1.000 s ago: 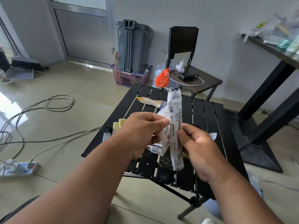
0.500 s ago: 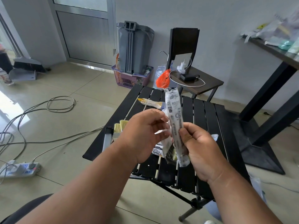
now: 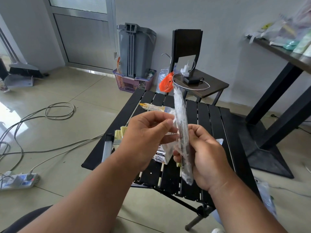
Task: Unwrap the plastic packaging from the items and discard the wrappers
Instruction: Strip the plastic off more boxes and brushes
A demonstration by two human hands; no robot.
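Observation:
A long thin item in clear plastic wrapping (image 3: 181,118) stands almost upright in front of me, above the black slatted table (image 3: 210,118). My right hand (image 3: 203,155) grips its lower half. My left hand (image 3: 148,137) pinches the wrapper's left edge near the middle between thumb and forefinger. On the table lie another wrapped item with a yellow tip (image 3: 152,107), a white labelled pack (image 3: 160,156) half hidden behind my hands, and pale yellow bristles (image 3: 120,133).
A grey bin (image 3: 134,51) stands in a purple basket (image 3: 133,83) by the far wall. A small dark side table (image 3: 202,81) with a charger and an orange bag (image 3: 166,84) stands behind. Cables and a power strip (image 3: 18,180) lie on the floor at left.
The wrapped item has turned edge-on and tilted slightly, its top leaning left. My left hand's thumb and forefinger have shifted onto the wrapper's edge. Both hands stay over the table.

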